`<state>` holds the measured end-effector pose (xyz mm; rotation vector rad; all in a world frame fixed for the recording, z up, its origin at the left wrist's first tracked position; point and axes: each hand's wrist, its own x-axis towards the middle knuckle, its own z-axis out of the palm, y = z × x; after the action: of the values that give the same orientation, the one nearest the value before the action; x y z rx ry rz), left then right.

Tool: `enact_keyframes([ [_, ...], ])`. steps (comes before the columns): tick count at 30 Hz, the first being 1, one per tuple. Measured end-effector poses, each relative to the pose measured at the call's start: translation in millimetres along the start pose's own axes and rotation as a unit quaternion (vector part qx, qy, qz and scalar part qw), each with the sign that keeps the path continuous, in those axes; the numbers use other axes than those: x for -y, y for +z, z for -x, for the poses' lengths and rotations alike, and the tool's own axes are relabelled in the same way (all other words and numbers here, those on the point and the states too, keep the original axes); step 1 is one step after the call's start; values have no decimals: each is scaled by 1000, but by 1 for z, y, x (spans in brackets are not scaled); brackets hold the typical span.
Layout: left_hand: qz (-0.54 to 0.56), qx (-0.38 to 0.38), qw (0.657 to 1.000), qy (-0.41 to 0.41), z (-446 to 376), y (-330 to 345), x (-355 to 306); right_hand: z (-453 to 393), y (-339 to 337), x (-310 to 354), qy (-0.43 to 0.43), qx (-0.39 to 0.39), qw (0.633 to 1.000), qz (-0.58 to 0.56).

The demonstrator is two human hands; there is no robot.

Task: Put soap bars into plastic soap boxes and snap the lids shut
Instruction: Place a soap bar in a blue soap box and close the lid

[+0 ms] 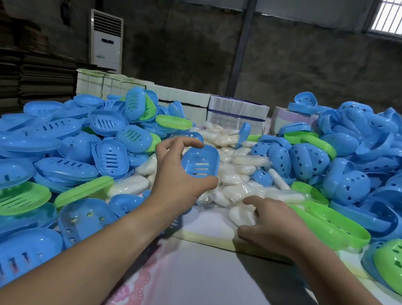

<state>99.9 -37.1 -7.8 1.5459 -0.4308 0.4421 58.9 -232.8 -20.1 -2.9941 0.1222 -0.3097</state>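
Observation:
My left hand (178, 175) holds a blue slotted soap box half (201, 161) up above the table, fingers curled over its top edge and thumb under it. My right hand (273, 223) reaches down onto a white wrapped soap bar (241, 215) at the near edge of the soap pile (233, 157), its fingers curled over the bar. Whether the bar is lifted off the table I cannot tell.
Heaps of blue and green box halves cover the left side (49, 154) and the right side (374, 180). Bundled white stacks (238, 110) stand at the table's far end. A bare strip of cloth-covered table (202, 271) runs between my forearms.

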Motion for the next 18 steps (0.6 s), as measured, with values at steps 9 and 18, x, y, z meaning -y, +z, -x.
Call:
enact_keyframes([
  [9,186,33,959,-210,1,5,1,0,-2,-2,46,32,990,-128],
  [18,411,1,818,-403,-5,-2,-7,1,-4,3,64,-12,991,-117],
])
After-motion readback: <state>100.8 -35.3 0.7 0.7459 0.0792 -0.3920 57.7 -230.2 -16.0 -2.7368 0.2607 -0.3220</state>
